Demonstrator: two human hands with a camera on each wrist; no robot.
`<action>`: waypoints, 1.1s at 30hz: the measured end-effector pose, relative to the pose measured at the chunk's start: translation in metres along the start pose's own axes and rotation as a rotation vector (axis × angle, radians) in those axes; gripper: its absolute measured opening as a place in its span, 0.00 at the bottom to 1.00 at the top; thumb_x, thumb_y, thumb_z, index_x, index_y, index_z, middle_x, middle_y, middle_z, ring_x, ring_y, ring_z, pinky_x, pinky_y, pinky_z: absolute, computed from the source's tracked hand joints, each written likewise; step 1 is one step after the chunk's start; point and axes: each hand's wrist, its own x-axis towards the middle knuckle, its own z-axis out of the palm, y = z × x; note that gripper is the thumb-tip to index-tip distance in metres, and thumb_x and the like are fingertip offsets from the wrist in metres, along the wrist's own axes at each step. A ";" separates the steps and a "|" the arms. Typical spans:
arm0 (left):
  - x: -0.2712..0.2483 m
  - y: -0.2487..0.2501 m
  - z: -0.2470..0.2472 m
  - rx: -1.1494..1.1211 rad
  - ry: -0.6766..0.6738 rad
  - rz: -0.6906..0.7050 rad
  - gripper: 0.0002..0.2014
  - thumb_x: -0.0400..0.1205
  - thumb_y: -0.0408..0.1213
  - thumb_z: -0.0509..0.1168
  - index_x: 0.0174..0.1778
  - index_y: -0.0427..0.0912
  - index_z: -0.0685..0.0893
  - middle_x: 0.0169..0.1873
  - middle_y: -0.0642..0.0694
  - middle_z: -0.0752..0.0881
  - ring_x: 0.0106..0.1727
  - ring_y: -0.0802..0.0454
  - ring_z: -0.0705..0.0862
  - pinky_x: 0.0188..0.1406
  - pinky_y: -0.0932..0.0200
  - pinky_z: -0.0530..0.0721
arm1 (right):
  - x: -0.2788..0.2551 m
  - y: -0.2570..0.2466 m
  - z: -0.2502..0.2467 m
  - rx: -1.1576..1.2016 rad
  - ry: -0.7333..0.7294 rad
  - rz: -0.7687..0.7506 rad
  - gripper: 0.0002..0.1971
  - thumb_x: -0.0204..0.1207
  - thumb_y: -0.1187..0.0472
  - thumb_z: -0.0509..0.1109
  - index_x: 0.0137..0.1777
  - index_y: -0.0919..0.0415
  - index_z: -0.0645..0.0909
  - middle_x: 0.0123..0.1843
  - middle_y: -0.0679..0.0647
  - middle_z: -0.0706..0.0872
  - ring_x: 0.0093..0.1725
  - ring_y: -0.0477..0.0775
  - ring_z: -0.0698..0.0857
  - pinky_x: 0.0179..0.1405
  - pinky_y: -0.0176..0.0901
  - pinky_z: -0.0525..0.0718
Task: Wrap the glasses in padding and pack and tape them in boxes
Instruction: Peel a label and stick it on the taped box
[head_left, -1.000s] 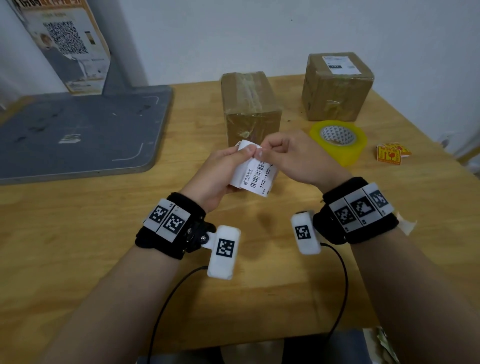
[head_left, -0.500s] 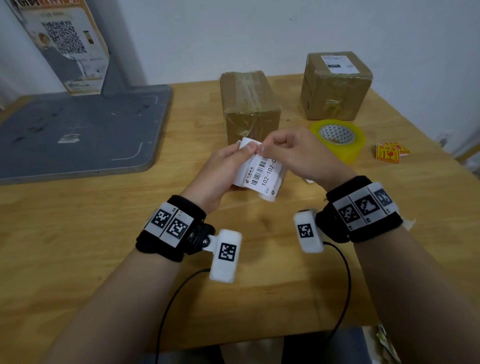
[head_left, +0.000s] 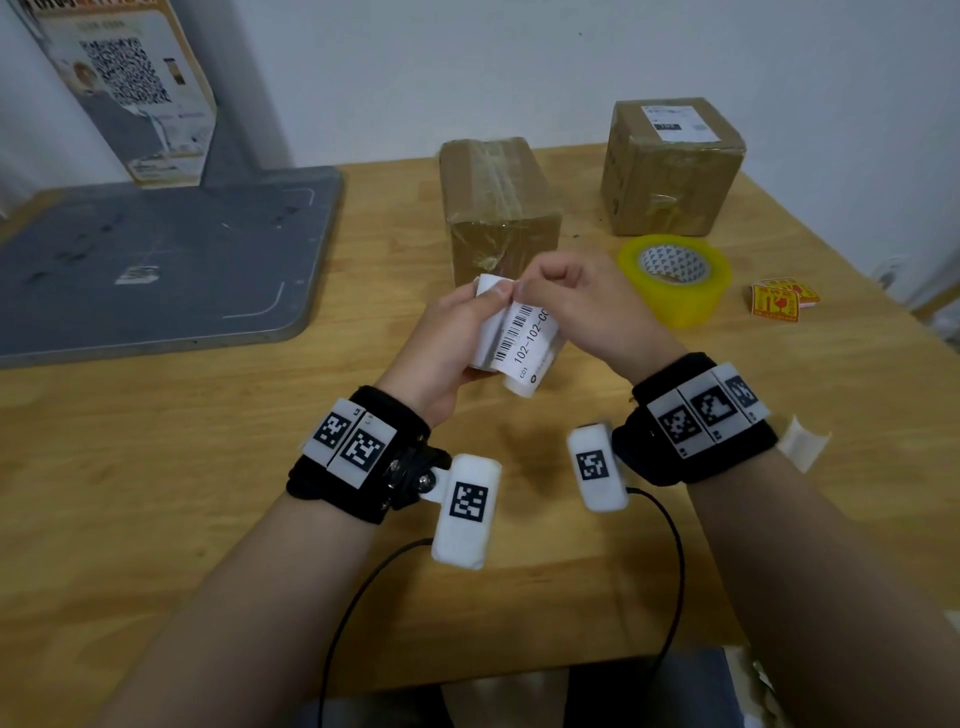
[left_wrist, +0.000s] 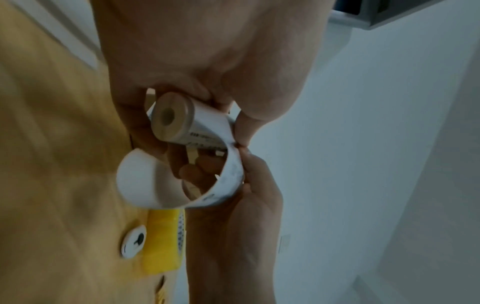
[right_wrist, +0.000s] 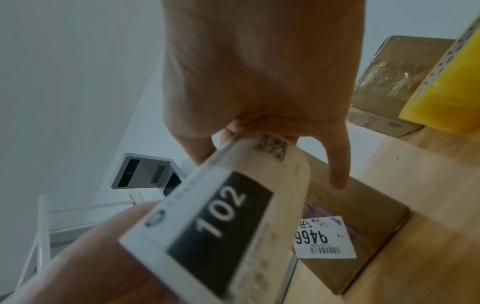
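Observation:
My left hand (head_left: 457, 332) holds a roll of white shipping labels (head_left: 519, 338) above the table's middle; its cardboard core (left_wrist: 171, 116) shows in the left wrist view. My right hand (head_left: 576, 306) pinches the loose label strip (left_wrist: 231, 174) at its top edge, right beside my left thumb. The printed label (right_wrist: 221, 216) reads 102. Two taped cardboard boxes stand behind my hands: one (head_left: 498, 208) straight ahead with no label on top, one (head_left: 670, 166) at the back right with a white label on top. A yellow tape roll (head_left: 675, 280) lies to the right.
A grey mat (head_left: 145, 260) covers the table's back left, with a printed cardboard sign (head_left: 130, 88) leaning on the wall behind it. Small red-and-yellow stickers (head_left: 779, 299) lie near the right edge. A strip of white backing paper (head_left: 802, 447) lies beside my right wrist.
The loose label strip has unrolled a little further from the roll, hanging lower below my hands. Both hands stay in nearly the same place.

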 end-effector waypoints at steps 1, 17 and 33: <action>0.000 -0.001 0.001 -0.022 0.009 -0.008 0.12 0.90 0.46 0.62 0.61 0.47 0.88 0.46 0.48 0.92 0.44 0.52 0.89 0.41 0.55 0.86 | 0.000 0.001 0.001 0.009 0.005 0.002 0.10 0.83 0.69 0.69 0.39 0.71 0.82 0.27 0.44 0.82 0.30 0.40 0.79 0.31 0.29 0.74; 0.004 0.014 -0.024 -0.113 0.050 -0.076 0.15 0.88 0.51 0.65 0.61 0.45 0.88 0.56 0.44 0.93 0.54 0.48 0.91 0.60 0.44 0.87 | -0.002 0.007 -0.034 0.061 -0.131 0.156 0.14 0.84 0.57 0.74 0.46 0.69 0.90 0.41 0.60 0.95 0.36 0.49 0.90 0.34 0.35 0.84; 0.008 0.012 -0.029 -0.333 0.130 -0.108 0.14 0.90 0.53 0.61 0.66 0.49 0.81 0.57 0.52 0.93 0.56 0.46 0.93 0.44 0.52 0.90 | 0.001 0.011 -0.044 0.038 0.090 0.133 0.16 0.83 0.51 0.76 0.43 0.65 0.90 0.37 0.59 0.92 0.35 0.49 0.89 0.32 0.39 0.85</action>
